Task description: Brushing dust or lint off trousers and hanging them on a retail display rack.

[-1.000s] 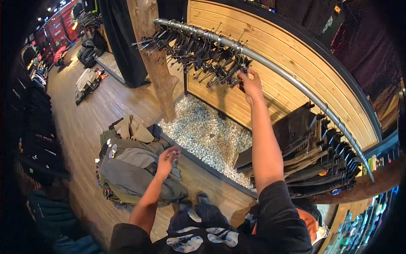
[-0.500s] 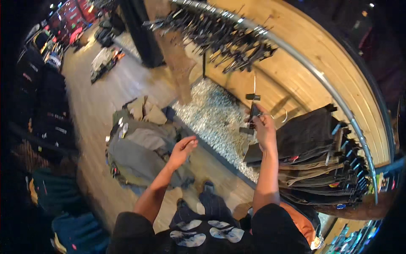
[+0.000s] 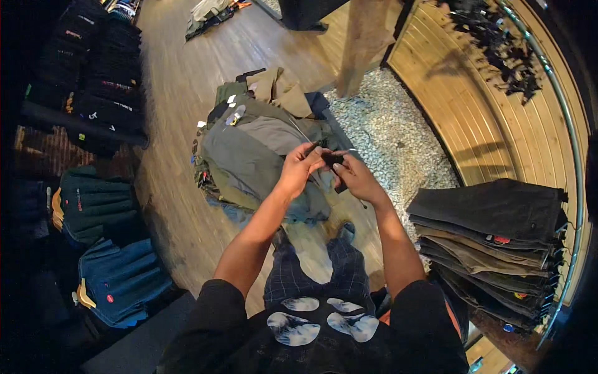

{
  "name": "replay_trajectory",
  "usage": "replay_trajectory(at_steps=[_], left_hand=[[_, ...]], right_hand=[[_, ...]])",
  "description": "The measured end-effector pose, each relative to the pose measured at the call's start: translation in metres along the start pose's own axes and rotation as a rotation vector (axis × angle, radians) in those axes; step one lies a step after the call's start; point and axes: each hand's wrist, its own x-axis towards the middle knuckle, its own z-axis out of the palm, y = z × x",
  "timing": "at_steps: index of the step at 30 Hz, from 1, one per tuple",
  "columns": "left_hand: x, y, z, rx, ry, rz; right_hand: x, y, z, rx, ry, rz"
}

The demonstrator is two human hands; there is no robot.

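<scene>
I hold a black clip hanger (image 3: 332,163) in front of my chest, both hands meeting on it. My left hand (image 3: 299,169) is closed around one end, thumb on top, and my right hand (image 3: 352,176) pinches the other end with its fingers curled narrow about the dark plastic. The thin metal wire of the hanger sticks out up and to the left past my left hand, and another bit shows below my right hand. I hold it level between both hands so that I can work its clips with my fingertips; whether a clip is open I cannot tell, the piece is too small and dark.

Straight below the hanger, on the wooden floor (image 3: 180,93), lies a heap of folded trousers (image 3: 249,149) in grey, olive and tan, some with paper tags showing. It sits close to my feet, within easy reach. To my right, trousers on hangers (image 3: 492,237) hang packed side by side from a curved metal rail (image 3: 576,162), in front of a slatted wooden wall (image 3: 486,100). Between the floor and that wall runs a bed of pale pebbles (image 3: 392,137). To my left, dark folded garments (image 3: 87,81) fill the shelves.
</scene>
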Motion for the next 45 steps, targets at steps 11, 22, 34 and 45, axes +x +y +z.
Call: replay_trajectory(at_steps=[11,22,34,45], left_hand=[[-0.016,0.017,-0.206,-0.150,0.218,-0.014],[-0.041,0.030,-0.309,-0.141,0.373,0.016],[-0.052,0.013,-0.346,-0.154,0.475,-0.082],[-0.025,0.012,-0.376,-0.170,0.469,-0.099]], right_hand=[[0.124,0.037,0.149,-0.098,-0.147,0.144],[0.166,0.076,0.215,-0.262,-0.149,0.184],[0.197,0.119,0.223,-0.449,-0.371,0.240],[0.239,0.116,0.238,-0.395,-0.338,0.347]])
